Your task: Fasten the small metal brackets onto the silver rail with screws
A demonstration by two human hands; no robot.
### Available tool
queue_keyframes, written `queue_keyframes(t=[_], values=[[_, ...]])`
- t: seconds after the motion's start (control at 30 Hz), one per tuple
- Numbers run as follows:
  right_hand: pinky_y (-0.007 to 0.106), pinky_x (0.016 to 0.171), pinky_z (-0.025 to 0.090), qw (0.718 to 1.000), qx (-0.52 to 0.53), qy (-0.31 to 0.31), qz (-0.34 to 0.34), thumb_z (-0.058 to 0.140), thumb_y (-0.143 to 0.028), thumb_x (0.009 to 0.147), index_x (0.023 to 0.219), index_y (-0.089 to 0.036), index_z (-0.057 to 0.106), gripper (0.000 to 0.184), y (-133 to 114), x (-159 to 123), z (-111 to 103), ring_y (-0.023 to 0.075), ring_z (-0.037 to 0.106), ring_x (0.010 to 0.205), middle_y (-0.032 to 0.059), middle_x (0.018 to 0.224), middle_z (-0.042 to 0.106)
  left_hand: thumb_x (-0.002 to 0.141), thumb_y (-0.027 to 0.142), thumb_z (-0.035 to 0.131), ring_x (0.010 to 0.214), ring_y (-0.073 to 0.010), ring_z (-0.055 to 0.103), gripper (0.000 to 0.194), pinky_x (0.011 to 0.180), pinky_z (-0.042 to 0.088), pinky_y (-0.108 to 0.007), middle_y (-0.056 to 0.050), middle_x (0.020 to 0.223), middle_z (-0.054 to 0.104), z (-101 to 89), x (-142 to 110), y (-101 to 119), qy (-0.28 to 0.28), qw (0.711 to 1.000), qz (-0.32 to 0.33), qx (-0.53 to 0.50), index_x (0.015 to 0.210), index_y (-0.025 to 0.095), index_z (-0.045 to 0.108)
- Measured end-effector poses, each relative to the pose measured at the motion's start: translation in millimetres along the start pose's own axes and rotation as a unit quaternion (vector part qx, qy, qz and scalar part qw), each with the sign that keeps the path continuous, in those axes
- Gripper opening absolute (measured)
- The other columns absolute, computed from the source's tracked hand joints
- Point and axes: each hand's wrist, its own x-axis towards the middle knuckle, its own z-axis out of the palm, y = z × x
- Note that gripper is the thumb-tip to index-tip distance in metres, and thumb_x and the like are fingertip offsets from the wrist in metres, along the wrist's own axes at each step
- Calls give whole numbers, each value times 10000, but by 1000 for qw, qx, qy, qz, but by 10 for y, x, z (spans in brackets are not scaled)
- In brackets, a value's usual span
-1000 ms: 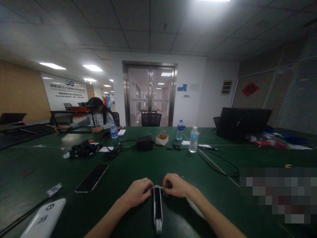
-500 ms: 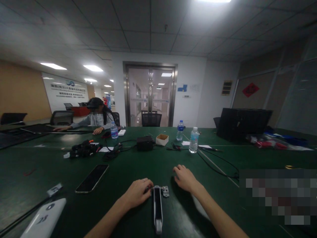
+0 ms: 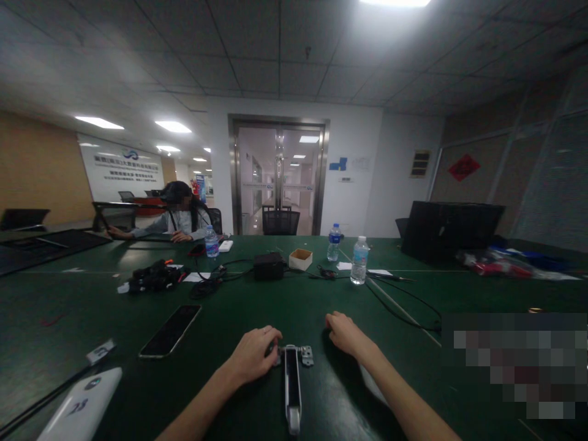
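A long black and silver hinge part (image 3: 291, 387) lies on the green table (image 3: 285, 306), pointing away from me, with a small metal bracket (image 3: 305, 354) at its far end. My left hand (image 3: 253, 353) is curled, fingertips pressed on the left side of that far end. My right hand (image 3: 345, 334) rests on the table to the right of the bracket, fingers loosely bent, holding nothing and apart from the part.
A black phone (image 3: 171, 331) lies at my left, a white device (image 3: 80, 411) at the near left corner. Further off are cables (image 3: 206, 283), a black box (image 3: 269, 266), a small cardboard box (image 3: 300, 258) and water bottles (image 3: 359, 260). Another person sits far left.
My right hand has let go of the part's far end and moved right and away onto the table. The left hand has stayed on the part.
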Motion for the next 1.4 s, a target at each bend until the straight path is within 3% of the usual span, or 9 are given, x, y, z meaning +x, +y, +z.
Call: queue_keyframes(t=[0.33,0.5,0.63,0.73,1.0,1.13,1.27,1.4], values=[[270,728,384,1000,15,12,11,532,-27,753,992,-135,625,278,-87,-30,-20,235,606,962,134,1030,632,926,192,460,881,-174,589,243,781,443,-274,-39,1036,627,20,8,1,40,999,15,19,1138,192,577],[251,702,407,989,108,67,-73,519,-50,766,967,-145,621,245,-306,-91,-23,170,586,817,72,934,608,918,186,485,869,-178,591,230,781,444,-281,-37,1015,630,42,9,6,76,996,41,30,1128,190,580],[223,640,420,946,237,114,-187,514,8,689,922,-165,617,307,-540,-157,43,132,549,728,21,859,572,909,212,540,871,-181,596,207,775,445,-281,-34,1016,642,66,-3,34,97,992,72,38,1110,198,585],[231,656,451,899,350,129,-230,530,-8,678,919,-180,604,306,-712,-223,91,132,560,730,1,836,581,904,219,574,877,-179,602,187,763,444,-274,-33,1038,648,77,-19,60,105,989,99,40,1090,204,587],[263,683,478,795,570,50,-203,558,-116,724,910,-187,582,201,-891,-265,191,147,611,754,-1,833,625,939,191,529,861,-161,613,123,740,459,-256,-34,1012,653,109,-15,14,141,976,164,26,1038,201,601],[248,635,455,763,620,31,-179,628,-182,715,892,-197,559,191,-887,-237,192,126,585,673,-31,768,593,954,239,513,841,-155,611,123,744,475,-252,-37,998,650,122,5,-26,159,974,162,-9,1028,202,605],[264,662,471,768,616,30,-172,662,-239,734,916,-197,558,214,-880,-244,154,140,598,716,-14,811,604,950,230,492,795,-141,596,149,718,468,-238,-38,1003,640,51,-3,-24,139,979,143,-32,1030,198,612],[285,699,485,823,534,94,-172,625,-233,775,936,-186,583,173,-795,-236,78,159,603,767,14,851,621,922,232,510,787,-137,588,148,672,442,-221,-27,976,625,-91,-28,-16,64,993,97,-10,1008,192,624]])
